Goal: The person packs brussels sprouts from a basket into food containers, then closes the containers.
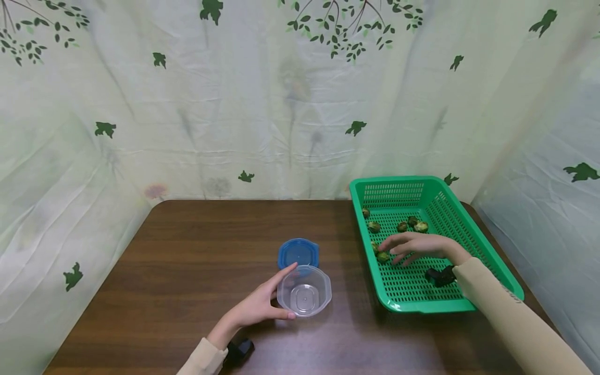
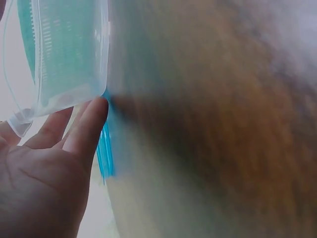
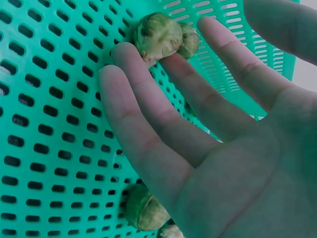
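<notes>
My left hand (image 1: pixel 258 306) grips a clear tub (image 1: pixel 304 297); my right hand (image 1: pixel 422 246), fingers loosely apart and empty, hangs inside a green basket (image 1: pixel 424 308).
A light fingertip pinch, tub held steady, would probably serve best. The blue lid (image 1: pixel 298 251) lies behind the tub; in the basket, small roundish pieces (image 1: pixel 373 227) look mottled green and brown.

Over on the right of the worktop (image 1: pixel 211 250) I see the basket (image 1: pixel 394 194), with several lumps (image 1: pixel 421 227) in it. The tub (image 1: pixel 304 298) sits to its left, the lid (image 1: pixel 298 251) just behind.
</notes>
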`<state>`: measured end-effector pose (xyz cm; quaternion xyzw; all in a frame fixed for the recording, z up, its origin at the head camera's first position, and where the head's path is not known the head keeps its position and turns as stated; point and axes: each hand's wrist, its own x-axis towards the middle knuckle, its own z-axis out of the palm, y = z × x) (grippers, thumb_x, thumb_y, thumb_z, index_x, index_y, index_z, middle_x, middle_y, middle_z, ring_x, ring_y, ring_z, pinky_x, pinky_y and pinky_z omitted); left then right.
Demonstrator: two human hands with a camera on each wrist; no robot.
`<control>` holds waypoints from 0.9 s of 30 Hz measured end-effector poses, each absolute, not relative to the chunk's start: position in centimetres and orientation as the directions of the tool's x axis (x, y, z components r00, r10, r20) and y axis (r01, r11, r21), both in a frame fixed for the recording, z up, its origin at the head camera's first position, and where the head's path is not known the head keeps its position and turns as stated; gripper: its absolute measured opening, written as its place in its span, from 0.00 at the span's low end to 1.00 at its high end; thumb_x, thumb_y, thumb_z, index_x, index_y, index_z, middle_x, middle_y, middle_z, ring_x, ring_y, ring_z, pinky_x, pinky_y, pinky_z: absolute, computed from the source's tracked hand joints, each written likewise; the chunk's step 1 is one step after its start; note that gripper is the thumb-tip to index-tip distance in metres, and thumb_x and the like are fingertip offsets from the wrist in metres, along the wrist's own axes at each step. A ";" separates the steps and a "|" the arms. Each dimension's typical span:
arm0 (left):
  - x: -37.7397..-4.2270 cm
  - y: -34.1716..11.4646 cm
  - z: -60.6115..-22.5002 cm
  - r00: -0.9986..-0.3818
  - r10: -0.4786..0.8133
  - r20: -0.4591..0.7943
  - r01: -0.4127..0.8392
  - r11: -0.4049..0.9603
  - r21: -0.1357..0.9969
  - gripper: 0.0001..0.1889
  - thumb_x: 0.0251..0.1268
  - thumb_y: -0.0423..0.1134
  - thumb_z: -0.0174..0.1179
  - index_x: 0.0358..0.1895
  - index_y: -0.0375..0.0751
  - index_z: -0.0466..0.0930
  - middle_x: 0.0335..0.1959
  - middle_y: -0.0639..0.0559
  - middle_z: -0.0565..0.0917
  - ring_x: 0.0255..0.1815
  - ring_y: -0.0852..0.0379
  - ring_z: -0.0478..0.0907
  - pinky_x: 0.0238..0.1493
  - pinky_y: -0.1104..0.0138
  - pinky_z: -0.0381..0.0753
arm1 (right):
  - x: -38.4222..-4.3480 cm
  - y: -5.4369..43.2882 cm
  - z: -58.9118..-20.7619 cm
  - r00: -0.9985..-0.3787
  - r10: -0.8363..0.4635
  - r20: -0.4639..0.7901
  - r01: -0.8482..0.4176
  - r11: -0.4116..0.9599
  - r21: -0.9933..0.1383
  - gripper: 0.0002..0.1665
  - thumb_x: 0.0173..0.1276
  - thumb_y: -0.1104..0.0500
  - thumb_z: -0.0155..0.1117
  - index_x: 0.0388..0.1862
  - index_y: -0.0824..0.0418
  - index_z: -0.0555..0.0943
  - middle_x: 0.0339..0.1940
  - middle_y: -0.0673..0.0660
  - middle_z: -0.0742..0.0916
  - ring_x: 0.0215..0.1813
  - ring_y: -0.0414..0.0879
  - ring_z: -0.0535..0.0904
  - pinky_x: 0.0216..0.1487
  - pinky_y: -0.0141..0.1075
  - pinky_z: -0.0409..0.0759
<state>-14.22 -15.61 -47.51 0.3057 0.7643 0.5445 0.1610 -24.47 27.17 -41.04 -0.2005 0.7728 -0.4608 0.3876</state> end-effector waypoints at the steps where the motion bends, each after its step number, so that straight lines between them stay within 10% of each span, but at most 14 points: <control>1: -14.2 -15.6 -47.5 -0.761 0.643 0.086 0.290 0.220 0.931 0.53 0.52 0.39 0.73 0.76 0.40 0.46 0.71 0.39 0.60 0.70 0.44 0.58 0.62 0.53 0.66 | -24.5 27.1 -41.1 -0.618 -0.667 -0.416 0.047 0.497 -0.866 0.25 0.74 0.57 0.53 0.65 0.68 0.69 0.66 0.67 0.70 0.57 0.61 0.75 0.52 0.49 0.76; 27: -14.3 -15.6 -47.5 -0.755 0.654 0.050 0.259 0.228 0.939 0.51 0.54 0.39 0.72 0.76 0.43 0.45 0.72 0.42 0.59 0.70 0.45 0.57 0.62 0.54 0.66 | -25.2 26.3 -41.5 -0.672 -0.662 -0.332 -0.023 0.467 -0.884 0.17 0.69 0.68 0.53 0.53 0.76 0.75 0.52 0.67 0.79 0.51 0.59 0.78 0.51 0.48 0.77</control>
